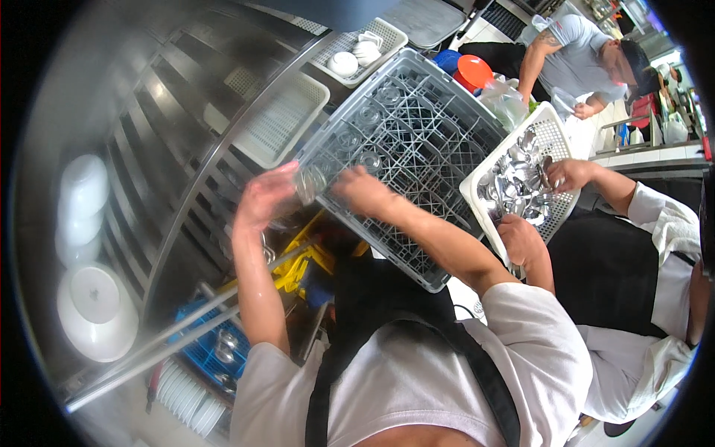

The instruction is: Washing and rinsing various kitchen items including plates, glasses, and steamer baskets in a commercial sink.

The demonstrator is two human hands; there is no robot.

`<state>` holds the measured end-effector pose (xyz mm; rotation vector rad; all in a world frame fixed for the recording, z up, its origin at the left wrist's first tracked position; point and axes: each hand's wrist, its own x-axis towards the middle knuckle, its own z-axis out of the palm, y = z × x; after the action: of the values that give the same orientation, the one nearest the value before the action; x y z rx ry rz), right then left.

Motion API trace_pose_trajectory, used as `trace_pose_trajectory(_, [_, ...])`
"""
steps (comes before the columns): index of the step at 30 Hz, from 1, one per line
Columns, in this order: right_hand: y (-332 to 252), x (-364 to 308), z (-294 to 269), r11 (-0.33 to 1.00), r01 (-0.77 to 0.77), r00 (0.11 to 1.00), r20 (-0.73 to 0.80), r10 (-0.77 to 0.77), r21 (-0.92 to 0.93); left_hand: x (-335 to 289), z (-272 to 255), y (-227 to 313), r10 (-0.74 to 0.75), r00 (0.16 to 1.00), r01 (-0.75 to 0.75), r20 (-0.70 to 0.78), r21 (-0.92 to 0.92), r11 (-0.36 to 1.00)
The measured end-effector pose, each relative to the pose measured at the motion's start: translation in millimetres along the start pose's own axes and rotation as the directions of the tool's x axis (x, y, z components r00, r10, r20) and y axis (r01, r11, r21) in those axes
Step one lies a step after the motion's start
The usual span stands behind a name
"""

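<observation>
A large grey dishwasher rack [454, 127] with a lattice bottom stands before me. Several clear glasses, one of them a glass [370, 160] beyond my right hand, sit along its left part. At the rack's near left corner, my left hand [264, 197] is closed against a clear drinking glass [310, 185], its fingers along the glass's side. My right hand [363, 191] hovers over the rack's near left edge, a little right of that glass. Its fingers look curled but are smeared by motion, so I cannot see whether they hold anything.
On the right, a co-worker's hands [525, 242] are at a white basket [558, 130] of metal cutlery. Another person [570, 59] bends over bags at the back. White baskets [316, 89] stand behind the rack. White bowls [97, 309] lie left; a blue rack [201, 346] sits below the rail.
</observation>
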<state>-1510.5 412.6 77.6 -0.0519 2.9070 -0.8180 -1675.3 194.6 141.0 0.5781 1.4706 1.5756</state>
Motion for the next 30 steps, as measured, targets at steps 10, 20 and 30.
trace_pose_trajectory(10, [16.3,-15.8,-44.3,0.072,0.232,0.832,-0.236,0.502,0.970,127.3,95.2,-76.4,-0.011,0.990,0.112,0.142,-0.726,0.679])
trace_pose_trajectory(20, [106.7,0.2,-31.5,0.945,-0.119,0.653,-0.693,0.307,0.306,140.0,74.6,-86.2,-0.335,0.925,0.156,-0.178,-0.626,0.764])
trace_pose_trajectory(30, [124.4,-1.5,-4.7,0.946,-0.187,0.635,-0.702,0.321,0.264,118.1,95.0,-60.7,-0.176,0.956,0.106,-0.233,-0.284,0.953])
